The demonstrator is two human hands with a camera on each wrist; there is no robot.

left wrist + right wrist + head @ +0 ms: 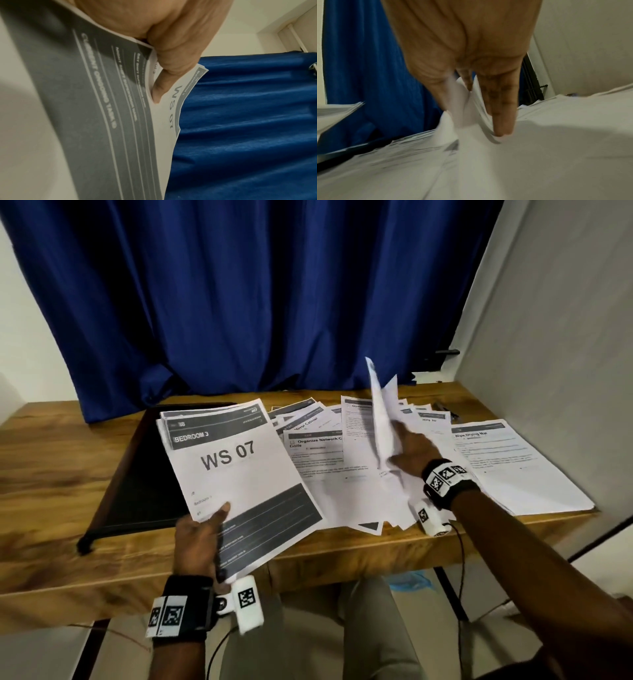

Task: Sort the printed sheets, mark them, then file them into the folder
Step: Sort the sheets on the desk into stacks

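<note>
Two hands, left hand (198,539) fingers gripping WS 07 stack (239,474) pointing away, right hand (411,450) fingers pinching upright sheet (383,419).

The room is evenly and softly lit from above, bright enough that the blue curtain (239,296) glows and the wooden table (51,460) carries only faint shadows. Seen from the head, straight lines bow toward the edges, and the right hand (407,450) with its lifted sheet (383,419) smears with motion. Both wrist views are dimmer and warmer, soft-focused up close, with print blurring near the lens.
</note>
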